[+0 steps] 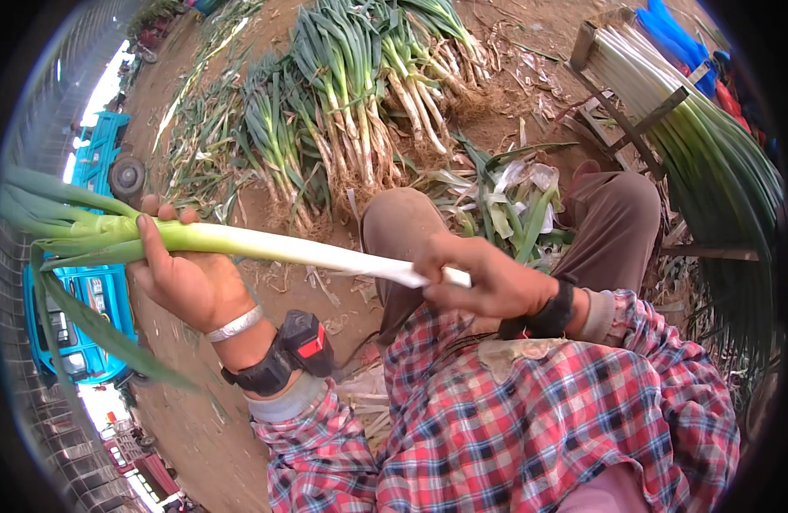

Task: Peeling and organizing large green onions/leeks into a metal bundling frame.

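A long leek point(283, 245) lies across in front of me, its white shank to the right and its green leaves spreading to the left. My left hand point(184, 278) is closed around it just below the leaves, palm up. At the white end, my right hand point(488, 278) pinches the shank, where a thin pale strip of skin point(402, 272) stands off under the fingers. The cut or root tip pokes out a little beside the right fingers. Whether the right hand also holds a tool is hidden.
Unpeeled leeks with roots point(351, 103) are heaped on the soil ahead. Stripped leaves point(513, 205) lie by my knees. At right, a metal rack point(633, 128) bears many cleaned leeks point(702, 137), next to blue plastic point(672, 34). A blue truck point(99, 162) stands far left.
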Demonstrator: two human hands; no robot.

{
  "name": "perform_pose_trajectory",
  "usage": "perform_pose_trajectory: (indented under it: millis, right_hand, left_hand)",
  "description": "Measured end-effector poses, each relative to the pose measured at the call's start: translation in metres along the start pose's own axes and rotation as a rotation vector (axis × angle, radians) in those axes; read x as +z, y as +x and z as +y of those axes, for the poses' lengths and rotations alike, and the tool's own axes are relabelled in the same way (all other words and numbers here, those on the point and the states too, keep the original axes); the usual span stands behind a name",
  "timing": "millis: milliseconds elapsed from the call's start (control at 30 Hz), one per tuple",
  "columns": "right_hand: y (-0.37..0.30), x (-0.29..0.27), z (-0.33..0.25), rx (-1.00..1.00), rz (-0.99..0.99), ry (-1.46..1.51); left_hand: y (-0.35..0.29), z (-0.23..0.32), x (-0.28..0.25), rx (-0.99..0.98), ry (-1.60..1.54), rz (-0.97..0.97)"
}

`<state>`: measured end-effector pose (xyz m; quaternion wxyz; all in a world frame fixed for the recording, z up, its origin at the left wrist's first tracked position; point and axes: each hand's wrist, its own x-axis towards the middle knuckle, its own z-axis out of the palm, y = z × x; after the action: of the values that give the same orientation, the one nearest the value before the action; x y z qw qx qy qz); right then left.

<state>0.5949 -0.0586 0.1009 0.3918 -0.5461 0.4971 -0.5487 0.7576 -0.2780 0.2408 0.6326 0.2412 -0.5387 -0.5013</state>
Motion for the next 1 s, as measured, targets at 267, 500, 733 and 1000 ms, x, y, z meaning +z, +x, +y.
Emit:
perform_pose_trajectory:
  millis: [267,500,733,1000]
  right_hand:
    - [-0.075,-0.092,0.091,0.561,-0.251,-1.031]
    - [-0.033,-0.065,0.045,0.19,-0.084,-0.494]
    - [0.04,-0.034,-0.024,-0.047,0.255,0.538]
    - [0.066,-0.062,-0.051,-0.196,0.445,1.161]
  left_hand:
    - [0.045,0.0,-0.056,0.057,-0.002,0.119]
    - [0.035,-0.026,-0.068,-0.393,-0.569,-0.144]
    - [-0.051,-0.05,0.069,-0.617,-0.712,-0.112]
    - [-0.08,-0.022,0.06,-0.776,-0.304,-0.616]
